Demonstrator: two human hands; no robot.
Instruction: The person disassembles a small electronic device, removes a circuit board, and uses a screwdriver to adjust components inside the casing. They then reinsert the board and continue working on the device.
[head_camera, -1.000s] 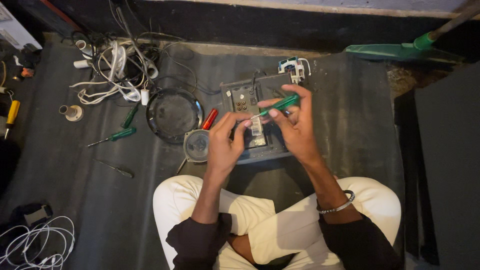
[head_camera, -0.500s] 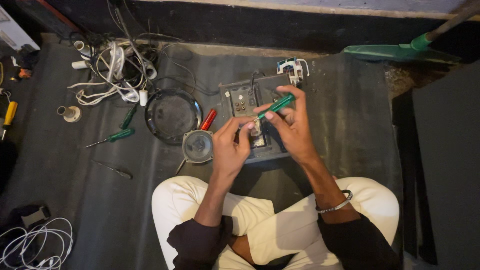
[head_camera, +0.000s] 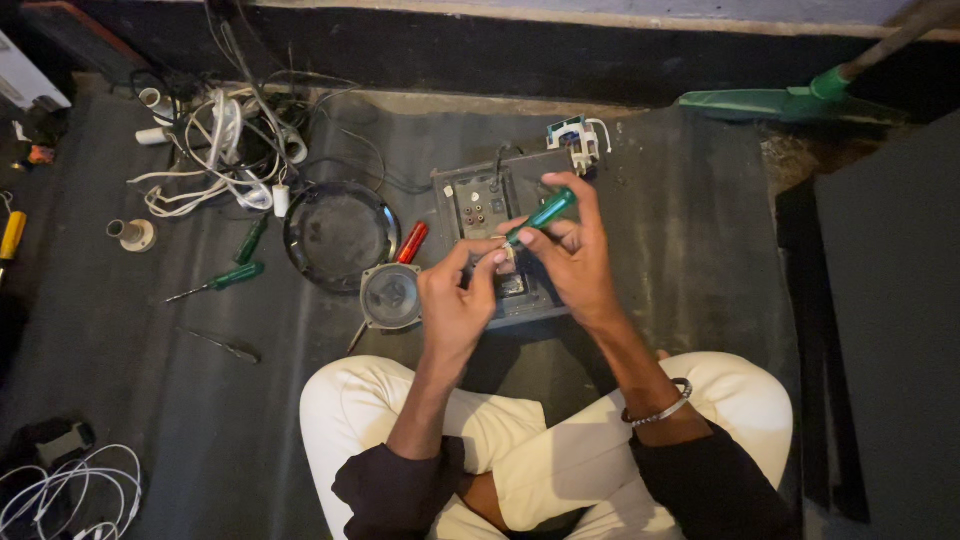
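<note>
I sit cross-legged on a dark floor mat. My right hand (head_camera: 572, 262) grips a green-handled screwdriver (head_camera: 541, 216), its tip pointing down-left toward my left hand (head_camera: 455, 300). My left hand pinches a small pale part at the screwdriver's tip. Both hands hover over a dark electronic box (head_camera: 497, 205) with sockets on its panel. A small round speaker (head_camera: 389, 296) lies just left of my left hand, and a red-handled tool (head_camera: 412, 243) lies above it.
A round black speaker frame (head_camera: 339, 234) lies left of the box. Further left are two green screwdrivers (head_camera: 222, 284), a tangle of white cables (head_camera: 221, 152), and a small white-and-blue component (head_camera: 573, 141) behind the box. A green broom head (head_camera: 780, 102) rests at top right.
My hands have stayed over the box; the screwdriver has tilted slightly and my left fingers have closed in on its tip. The view has shifted a little.
</note>
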